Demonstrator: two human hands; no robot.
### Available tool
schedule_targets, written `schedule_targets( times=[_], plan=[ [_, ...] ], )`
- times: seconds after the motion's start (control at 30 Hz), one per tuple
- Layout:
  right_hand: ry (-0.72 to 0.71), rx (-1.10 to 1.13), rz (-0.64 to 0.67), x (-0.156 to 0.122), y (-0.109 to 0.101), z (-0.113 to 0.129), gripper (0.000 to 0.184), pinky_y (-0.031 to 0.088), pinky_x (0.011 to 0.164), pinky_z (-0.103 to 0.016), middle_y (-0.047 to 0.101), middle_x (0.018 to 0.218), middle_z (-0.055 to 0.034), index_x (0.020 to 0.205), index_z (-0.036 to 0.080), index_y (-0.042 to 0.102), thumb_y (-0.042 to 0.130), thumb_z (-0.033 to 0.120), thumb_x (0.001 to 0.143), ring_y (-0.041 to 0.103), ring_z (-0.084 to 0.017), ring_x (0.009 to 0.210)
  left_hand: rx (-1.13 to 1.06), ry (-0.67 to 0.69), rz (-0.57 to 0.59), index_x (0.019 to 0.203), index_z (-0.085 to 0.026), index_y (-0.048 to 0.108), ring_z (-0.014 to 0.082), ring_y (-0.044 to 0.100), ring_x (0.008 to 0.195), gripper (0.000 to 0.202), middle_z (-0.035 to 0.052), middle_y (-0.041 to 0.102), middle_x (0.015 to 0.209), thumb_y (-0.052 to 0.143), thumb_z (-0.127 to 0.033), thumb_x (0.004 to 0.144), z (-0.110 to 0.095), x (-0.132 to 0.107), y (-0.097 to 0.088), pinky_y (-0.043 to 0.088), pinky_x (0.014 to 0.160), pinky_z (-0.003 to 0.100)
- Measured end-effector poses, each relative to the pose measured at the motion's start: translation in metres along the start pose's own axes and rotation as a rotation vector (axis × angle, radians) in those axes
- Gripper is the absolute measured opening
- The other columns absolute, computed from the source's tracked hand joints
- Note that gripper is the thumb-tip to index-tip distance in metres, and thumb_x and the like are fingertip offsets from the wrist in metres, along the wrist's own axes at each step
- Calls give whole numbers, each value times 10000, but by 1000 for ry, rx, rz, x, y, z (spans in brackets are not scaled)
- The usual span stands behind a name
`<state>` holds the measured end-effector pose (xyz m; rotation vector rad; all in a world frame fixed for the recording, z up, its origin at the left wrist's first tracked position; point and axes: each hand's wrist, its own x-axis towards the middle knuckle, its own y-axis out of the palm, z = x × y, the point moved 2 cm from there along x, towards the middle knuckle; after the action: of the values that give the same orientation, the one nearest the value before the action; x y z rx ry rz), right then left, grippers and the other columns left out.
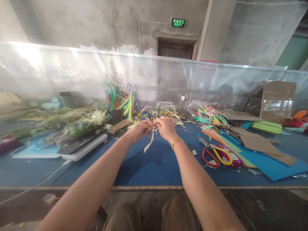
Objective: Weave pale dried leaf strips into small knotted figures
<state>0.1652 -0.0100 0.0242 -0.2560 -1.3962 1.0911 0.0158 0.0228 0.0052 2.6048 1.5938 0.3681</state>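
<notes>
As our left hand (141, 127) and right hand (166, 127) meet, fingers closed in a pinch on a pale strip (149, 145), its loose end hangs between the worktop's (154, 171) near and far edges. Beyond, towards the far edge, we have tangled strands (157, 113) — and, rightward, scissors (212, 147), handles facing the near edge.

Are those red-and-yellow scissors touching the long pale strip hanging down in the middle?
Apart. The head view plainly shows blue table between the scissors and the pale strip.
</notes>
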Motion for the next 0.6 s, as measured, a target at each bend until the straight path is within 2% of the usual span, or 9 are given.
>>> schedule_targets(
  times=[0.33, 0.6],
  plan=[
    [-20, -57, -37, -2, 0, 10, 247, 202, 858, -369, 654, 882, -15, 833, 273, 673, 458, 187, 920, 497, -194, 932, -46, -147, -40, 623, -150, 623, 95, 539, 572, 112, -14, 570, 615, 735, -151, 635, 2, -2, -4, 413, 592, 234],
    [6, -91, -68, -2, 1, 10, 236, 198, 892, -380, 653, 926, -23, 858, 267, 675, 457, 207, 926, 495, -197, 962, -81, -145, -16, 636, -142, 627, 101, 557, 579, 111, -4, 595, 605, 738, -137, 635, 2, -2, -2, 422, 593, 230]
  ],
)
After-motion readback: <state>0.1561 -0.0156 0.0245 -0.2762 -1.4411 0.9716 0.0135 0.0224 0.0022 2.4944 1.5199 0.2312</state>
